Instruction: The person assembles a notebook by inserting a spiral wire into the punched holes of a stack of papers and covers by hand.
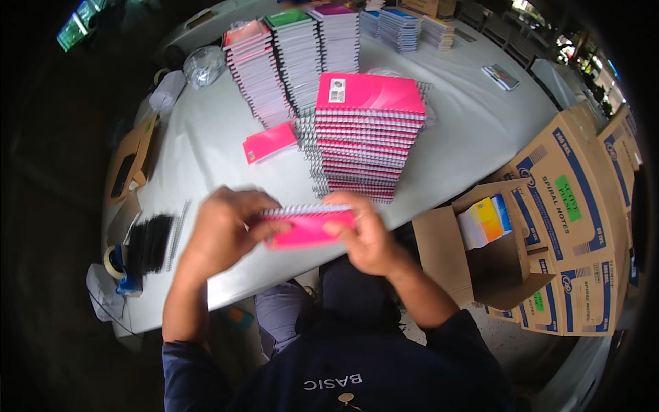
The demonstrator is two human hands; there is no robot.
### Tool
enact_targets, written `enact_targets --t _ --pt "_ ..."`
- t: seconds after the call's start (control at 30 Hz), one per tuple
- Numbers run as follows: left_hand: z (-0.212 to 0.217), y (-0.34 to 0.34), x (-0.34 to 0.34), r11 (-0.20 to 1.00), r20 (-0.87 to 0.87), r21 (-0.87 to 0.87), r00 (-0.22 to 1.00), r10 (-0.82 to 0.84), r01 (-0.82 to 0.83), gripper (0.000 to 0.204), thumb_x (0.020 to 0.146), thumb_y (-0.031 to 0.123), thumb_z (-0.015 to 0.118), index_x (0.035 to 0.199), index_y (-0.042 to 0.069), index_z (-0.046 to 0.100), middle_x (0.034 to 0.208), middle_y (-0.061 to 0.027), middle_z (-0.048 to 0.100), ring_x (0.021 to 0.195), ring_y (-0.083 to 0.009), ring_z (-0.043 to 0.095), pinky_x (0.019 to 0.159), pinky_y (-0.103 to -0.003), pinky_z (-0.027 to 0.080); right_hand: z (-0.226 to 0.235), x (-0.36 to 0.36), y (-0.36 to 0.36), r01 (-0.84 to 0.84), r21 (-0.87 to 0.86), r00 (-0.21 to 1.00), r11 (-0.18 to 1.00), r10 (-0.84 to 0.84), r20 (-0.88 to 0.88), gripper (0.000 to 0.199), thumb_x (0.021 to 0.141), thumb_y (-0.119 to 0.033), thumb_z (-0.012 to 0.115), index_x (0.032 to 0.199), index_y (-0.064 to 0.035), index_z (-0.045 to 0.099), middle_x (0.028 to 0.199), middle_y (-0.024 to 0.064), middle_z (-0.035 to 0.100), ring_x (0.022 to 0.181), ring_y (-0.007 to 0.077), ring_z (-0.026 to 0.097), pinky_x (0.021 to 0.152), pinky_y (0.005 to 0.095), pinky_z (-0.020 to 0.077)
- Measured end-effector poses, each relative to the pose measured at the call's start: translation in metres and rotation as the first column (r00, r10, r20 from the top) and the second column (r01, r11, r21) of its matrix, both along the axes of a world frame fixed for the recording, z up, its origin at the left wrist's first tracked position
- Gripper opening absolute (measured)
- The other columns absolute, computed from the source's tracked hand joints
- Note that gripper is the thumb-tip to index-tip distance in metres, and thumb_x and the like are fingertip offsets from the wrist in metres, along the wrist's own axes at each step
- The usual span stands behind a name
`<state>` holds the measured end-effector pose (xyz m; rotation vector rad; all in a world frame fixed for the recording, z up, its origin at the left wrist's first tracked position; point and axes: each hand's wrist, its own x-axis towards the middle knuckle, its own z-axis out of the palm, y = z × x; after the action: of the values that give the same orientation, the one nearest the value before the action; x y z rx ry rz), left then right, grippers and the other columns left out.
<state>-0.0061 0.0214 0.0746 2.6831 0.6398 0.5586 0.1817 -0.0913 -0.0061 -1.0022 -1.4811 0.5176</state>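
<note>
The left hand (230, 230) is curled closed on the left end of a small pink notebook with a pale wire spiral along its upper edge (307, 232), its thumb lying over the cover. The right hand (364, 233) pinches the right end, thumb in front and fingers bent over the spiral edge; both hands and the notebook are somewhat blurred. The notebook is held up over the near edge of the white-covered bench (473, 134), on the person's side of the tall stack of pink spiral-bound notebooks (371, 96), which is the landmark here.

Along the left side of that stack stand dark wire coils (311, 151), and just left of them lie flat pink covers or pads (269, 143). Well left of the stack and nearer the person are a bundle of black wire spirals (147, 244) and a blue tape dispenser (128, 280) with a cream roll.

To the right of the stack and nearer the person, an open brown cardboard box (439, 255) contains yellow-and-blue notebooks (485, 223); farther right are printed brown cartons (566, 189).

Beyond the stack, toward the left, rise tall red-topped (257, 75), green-topped (296, 62) and purple-topped notebook stacks (340, 41). Straight beyond are lower blue-covered stacks (401, 31).
</note>
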Motion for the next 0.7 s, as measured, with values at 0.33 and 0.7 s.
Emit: enact_targets --t 0.33,0.7 --pt "0.036 0.03 0.138 0.954 0.891 -0.171 0.453 0.043 0.246 0.057 0.079 0.015 0.072 0.126 -0.002 0.044 0.114 -0.0128 0.058 0.105 -0.0203 0.054 0.093 -0.034 0.041 0.083 0.087 0.052 0.33 0.415 0.822 0.848 -0.042 -0.568 0.019 0.091 -0.006 0.053 0.109 0.0011 0.049 0.099 0.0114 0.062 0.092 0.0131 0.058 0.084 0.0269 0.0453" --pt "0.003 0.026 0.163 0.912 0.52 0.362 0.854 -0.027 -0.192 0.024 0.075 0.018 0.072 0.097 0.008 0.068 0.097 -0.0111 0.065 0.088 -0.0289 0.058 0.078 -0.04 0.044 0.021 0.124 0.068 0.577 0.052 0.638 0.815 -0.409 -0.652 0.053 0.098 -0.032 0.039 0.132 0.0081 0.037 0.13 0.023 0.046 0.122 0.0265 0.045 0.101 0.0327 0.0338"
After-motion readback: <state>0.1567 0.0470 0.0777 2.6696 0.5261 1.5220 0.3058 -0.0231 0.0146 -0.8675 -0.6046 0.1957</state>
